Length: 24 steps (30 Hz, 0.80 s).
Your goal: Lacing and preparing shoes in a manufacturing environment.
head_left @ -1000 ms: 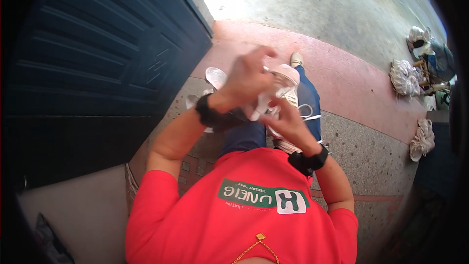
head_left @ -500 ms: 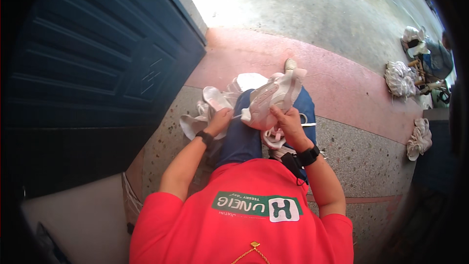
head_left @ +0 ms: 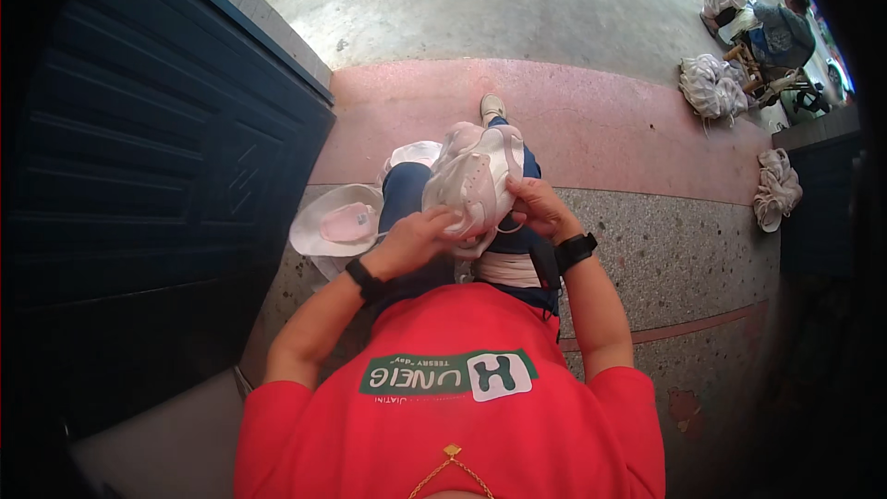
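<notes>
A white and pale-pink shoe upper [head_left: 473,176] lies across my thighs, its far end pointing away from me. My right hand [head_left: 545,207] grips its right side, with thumb and fingers closed on the edge. From the left, my left hand [head_left: 423,236] has its fingers closed on the upper's near left edge; the fingertips are partly hidden. Under my hands, more pale material [head_left: 506,270] rests near my lap. Beside my left knee sits another white upper with a pink inside [head_left: 346,224], and further white pieces [head_left: 414,155] lie just beyond that knee.
A dark blue panelled door [head_left: 166,148] stands close on my left. Piles of white uppers lie to the right, one farther off [head_left: 713,88] and one beside a dark wall [head_left: 776,189]. Another person [head_left: 783,32] sits at the far right. A pink floor strip [head_left: 610,125] crosses ahead.
My left hand has come in from the left, where it held a white strand away from the upper, and now meets the upper. The upper has turned more upright. My view has shifted right.
</notes>
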Each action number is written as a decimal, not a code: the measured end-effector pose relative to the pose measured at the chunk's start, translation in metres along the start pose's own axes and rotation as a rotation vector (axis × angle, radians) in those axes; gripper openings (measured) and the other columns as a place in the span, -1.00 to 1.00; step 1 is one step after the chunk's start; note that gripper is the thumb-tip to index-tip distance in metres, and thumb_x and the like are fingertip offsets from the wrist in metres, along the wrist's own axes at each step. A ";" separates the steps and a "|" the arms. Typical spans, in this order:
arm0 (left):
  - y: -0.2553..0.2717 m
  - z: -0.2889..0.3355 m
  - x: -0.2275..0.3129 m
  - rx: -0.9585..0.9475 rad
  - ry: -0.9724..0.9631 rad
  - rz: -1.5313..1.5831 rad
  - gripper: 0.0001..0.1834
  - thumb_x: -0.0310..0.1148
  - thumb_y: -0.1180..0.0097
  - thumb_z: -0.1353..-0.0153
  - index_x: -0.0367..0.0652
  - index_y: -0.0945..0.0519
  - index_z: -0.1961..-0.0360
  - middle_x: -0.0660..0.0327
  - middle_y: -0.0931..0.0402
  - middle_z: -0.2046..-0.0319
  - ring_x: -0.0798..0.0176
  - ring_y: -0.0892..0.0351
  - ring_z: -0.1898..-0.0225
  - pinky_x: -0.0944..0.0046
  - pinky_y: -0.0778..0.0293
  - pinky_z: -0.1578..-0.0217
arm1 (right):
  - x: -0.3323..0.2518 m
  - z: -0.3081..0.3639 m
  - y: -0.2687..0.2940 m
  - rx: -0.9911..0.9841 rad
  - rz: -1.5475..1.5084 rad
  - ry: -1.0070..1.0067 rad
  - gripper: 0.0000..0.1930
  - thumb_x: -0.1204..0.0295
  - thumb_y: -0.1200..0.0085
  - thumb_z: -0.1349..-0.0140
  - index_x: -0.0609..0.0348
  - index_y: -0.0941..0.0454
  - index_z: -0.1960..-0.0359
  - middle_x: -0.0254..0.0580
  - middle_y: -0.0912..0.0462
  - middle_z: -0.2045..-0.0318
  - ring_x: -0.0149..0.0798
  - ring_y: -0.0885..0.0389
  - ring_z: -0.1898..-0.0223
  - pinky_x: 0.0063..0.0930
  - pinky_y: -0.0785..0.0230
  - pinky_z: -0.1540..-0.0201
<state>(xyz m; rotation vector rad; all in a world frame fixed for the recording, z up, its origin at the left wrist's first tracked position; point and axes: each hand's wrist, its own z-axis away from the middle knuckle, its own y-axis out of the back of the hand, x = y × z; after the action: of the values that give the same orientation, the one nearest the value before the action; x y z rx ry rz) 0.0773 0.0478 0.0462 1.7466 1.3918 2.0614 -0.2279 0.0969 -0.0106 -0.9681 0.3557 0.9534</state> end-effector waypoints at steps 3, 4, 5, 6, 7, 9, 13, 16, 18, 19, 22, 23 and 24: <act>-0.001 0.001 0.021 -0.085 0.122 -0.058 -0.58 -0.37 -0.34 -0.17 -0.16 -0.57 -0.07 -0.02 -0.67 0.15 -0.14 -0.68 0.14 0.05 -0.58 0.18 | -0.018 0.032 0.026 0.437 -0.017 0.245 -0.79 0.27 -0.19 -0.40 0.16 -0.64 0.18 -0.33 -0.69 0.31 -0.59 -0.28 0.67 -0.62 -0.17 0.65; -0.005 0.008 0.029 -0.116 0.119 -0.102 -0.56 -0.35 -0.33 -0.18 -0.14 -0.55 -0.08 0.00 -0.66 0.20 -0.14 -0.68 0.19 0.03 -0.58 0.22 | -0.025 0.045 0.042 0.637 -0.028 0.385 -0.81 0.28 -0.19 -0.39 0.14 -0.65 0.20 -0.32 -0.70 0.31 -0.59 -0.24 0.68 -0.62 -0.15 0.65; -0.010 0.012 0.037 -0.150 0.108 -0.143 -0.54 -0.32 -0.33 -0.18 -0.12 -0.54 -0.10 0.02 -0.65 0.24 -0.14 -0.69 0.24 0.02 -0.58 0.25 | -0.033 0.064 0.075 0.810 -0.102 0.529 -0.81 0.28 -0.18 -0.40 0.14 -0.64 0.16 -0.29 -0.70 0.28 -0.59 -0.23 0.68 -0.62 -0.16 0.65; -0.015 0.016 0.045 -0.188 0.089 -0.183 -0.53 -0.29 -0.33 -0.19 -0.10 -0.52 -0.12 0.05 -0.63 0.29 -0.14 -0.69 0.29 0.00 -0.59 0.29 | -0.039 0.085 0.109 0.989 -0.152 0.679 -0.80 0.28 -0.18 -0.40 0.14 -0.64 0.12 -0.26 -0.71 0.25 -0.59 -0.22 0.68 -0.61 -0.17 0.65; -0.023 0.018 0.056 -0.267 0.074 -0.270 -0.51 -0.26 -0.32 -0.20 -0.08 -0.50 -0.14 0.06 -0.61 0.33 -0.12 -0.69 0.32 -0.01 -0.58 0.32 | -0.038 0.100 0.127 1.061 -0.239 0.759 -0.78 0.28 -0.16 -0.41 0.15 -0.62 0.07 -0.23 -0.71 0.24 -0.59 -0.23 0.67 -0.61 -0.17 0.65; -0.041 0.018 0.055 -0.345 0.019 -0.375 -0.48 -0.16 -0.29 -0.23 -0.03 -0.47 -0.18 0.09 -0.58 0.35 -0.06 -0.69 0.38 0.00 -0.58 0.41 | -0.040 0.129 0.144 1.121 -0.358 0.887 -0.72 0.29 -0.12 -0.43 0.19 -0.58 -0.03 -0.20 -0.71 0.24 -0.59 -0.26 0.67 -0.63 -0.17 0.67; -0.077 0.018 0.030 -0.335 -0.067 -0.481 -0.49 -0.06 -0.23 -0.27 0.01 -0.47 -0.19 0.11 -0.55 0.33 -0.01 -0.68 0.44 0.03 -0.57 0.50 | -0.008 0.137 0.116 0.958 -0.242 0.731 -0.65 0.31 -0.05 -0.46 0.23 -0.52 -0.17 -0.20 -0.70 0.23 -0.60 -0.31 0.65 -0.64 -0.17 0.70; -0.088 0.017 0.016 -0.282 -0.095 -0.519 -0.50 -0.04 -0.22 -0.28 0.06 -0.49 -0.19 0.10 -0.54 0.33 0.00 -0.68 0.47 0.05 -0.57 0.54 | 0.041 0.115 0.074 0.732 0.094 0.455 -0.60 0.27 -0.07 -0.45 0.23 -0.51 -0.21 -0.19 -0.72 0.23 -0.59 -0.36 0.61 -0.64 -0.24 0.69; -0.087 0.014 0.015 -0.251 -0.078 -0.513 -0.50 -0.02 -0.22 -0.28 0.09 -0.50 -0.19 0.10 -0.55 0.34 0.00 -0.68 0.48 0.05 -0.58 0.55 | 0.067 0.094 0.039 0.570 0.336 0.287 -0.59 0.24 -0.13 -0.39 0.22 -0.53 -0.16 -0.12 -0.71 0.22 -0.38 -0.46 0.48 -0.48 -0.32 0.52; -0.088 0.013 0.014 -0.242 -0.068 -0.512 -0.50 -0.01 -0.21 -0.28 0.10 -0.50 -0.19 0.09 -0.55 0.34 0.00 -0.68 0.49 0.06 -0.59 0.56 | 0.079 0.083 0.021 0.510 0.587 0.338 -0.59 0.23 -0.16 -0.37 0.22 -0.54 -0.14 -0.09 -0.71 0.21 -0.27 -0.50 0.41 -0.40 -0.36 0.43; -0.088 0.007 0.008 -0.245 -0.040 -0.525 -0.50 0.02 -0.20 -0.28 0.11 -0.50 -0.19 0.06 -0.58 0.32 -0.01 -0.70 0.49 0.05 -0.60 0.55 | 0.100 0.057 -0.023 0.513 1.189 0.501 -0.57 0.18 -0.24 -0.29 0.21 -0.57 -0.06 0.01 -0.71 0.18 0.05 -0.64 0.21 -0.16 -0.49 0.17; -0.090 0.004 0.007 -0.246 -0.031 -0.529 -0.49 0.02 -0.20 -0.28 0.11 -0.50 -0.19 0.05 -0.59 0.31 -0.02 -0.70 0.48 0.04 -0.61 0.54 | 0.099 0.050 -0.027 0.546 1.271 0.516 -0.56 0.16 -0.27 -0.26 0.21 -0.58 -0.04 0.05 -0.71 0.17 0.16 -0.69 0.14 -0.08 -0.53 0.09; -0.094 0.000 0.004 -0.262 -0.023 -0.529 -0.51 0.01 -0.20 -0.28 0.11 -0.50 -0.18 0.03 -0.60 0.30 -0.03 -0.71 0.47 0.03 -0.61 0.53 | 0.098 0.047 -0.028 0.543 1.303 0.505 -0.58 0.19 -0.25 -0.27 0.21 -0.58 -0.03 0.05 -0.71 0.17 0.16 -0.69 0.14 -0.07 -0.53 0.10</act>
<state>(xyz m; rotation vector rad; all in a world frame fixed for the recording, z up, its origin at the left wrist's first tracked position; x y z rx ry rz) 0.0333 0.1045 -0.0145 1.1414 1.3218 1.8195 -0.1568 0.1808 -0.0320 -0.3625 1.7094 1.6162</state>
